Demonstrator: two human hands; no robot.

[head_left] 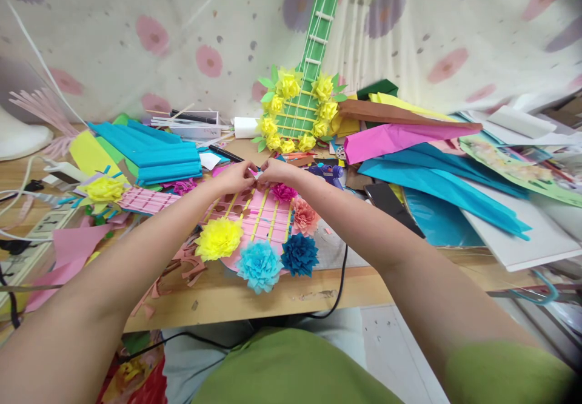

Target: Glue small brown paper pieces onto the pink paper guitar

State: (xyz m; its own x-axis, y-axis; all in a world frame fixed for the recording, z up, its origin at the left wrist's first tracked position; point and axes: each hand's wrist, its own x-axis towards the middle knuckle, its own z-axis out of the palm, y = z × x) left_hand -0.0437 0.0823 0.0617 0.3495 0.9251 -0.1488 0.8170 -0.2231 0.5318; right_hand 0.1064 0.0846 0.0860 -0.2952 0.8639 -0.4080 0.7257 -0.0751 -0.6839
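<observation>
A pink paper guitar lies on the table in front of me, its neck pointing left. Paper flowers sit along its rim: yellow, light blue, dark blue, coral and magenta. Over its far edge my left hand and my right hand meet, fingertips pinched close together. Something small and whitish shows between them, too small to name. Yellow strips and thin strings cross the guitar's body beneath my wrists, with small brown pieces among them.
Behind stands a green paper guitar ringed with yellow flowers. Blue crepe paper is at left, a magenta sheet at right. A purple glue gun and a black phone lie right of my hands. A black cable hangs over the table edge.
</observation>
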